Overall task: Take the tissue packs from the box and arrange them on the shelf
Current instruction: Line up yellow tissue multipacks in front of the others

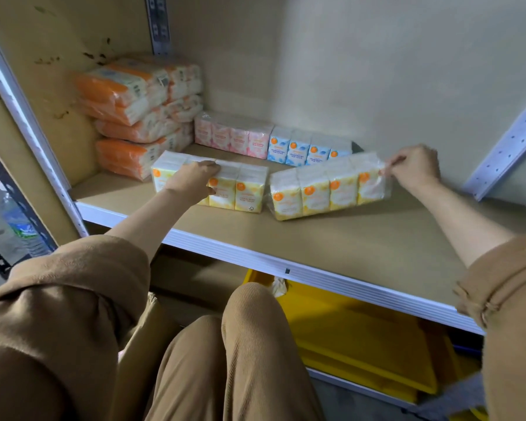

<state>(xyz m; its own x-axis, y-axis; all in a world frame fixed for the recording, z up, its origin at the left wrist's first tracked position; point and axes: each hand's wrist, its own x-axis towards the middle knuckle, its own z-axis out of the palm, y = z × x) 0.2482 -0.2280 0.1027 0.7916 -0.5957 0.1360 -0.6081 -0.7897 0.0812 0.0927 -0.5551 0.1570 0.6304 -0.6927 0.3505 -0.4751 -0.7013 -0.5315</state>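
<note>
Two yellow tissue packs stand on the shelf [331, 238]. My left hand [192, 179] rests over the top of the left yellow pack [243, 189], fingers curled on it. Pinching the plastic wrap at the right end of the right yellow pack [316, 189] is my right hand [415, 168]; that pack sits angled. Behind them, against the back wall, a pink pack [233, 136] and a blue pack [304, 148] stand in a row. Orange tissue packs [134, 117] are stacked in the back left corner. The box is mostly hidden behind my left sleeve.
A white metal rail [286, 265] edges the shelf front. Perforated uprights stand at left [28, 117] and right [510, 144]. Yellow bins [362, 335] lie on the level below. My knees [249, 314] are close under the shelf. A water bottle [22, 226] lies outside at left.
</note>
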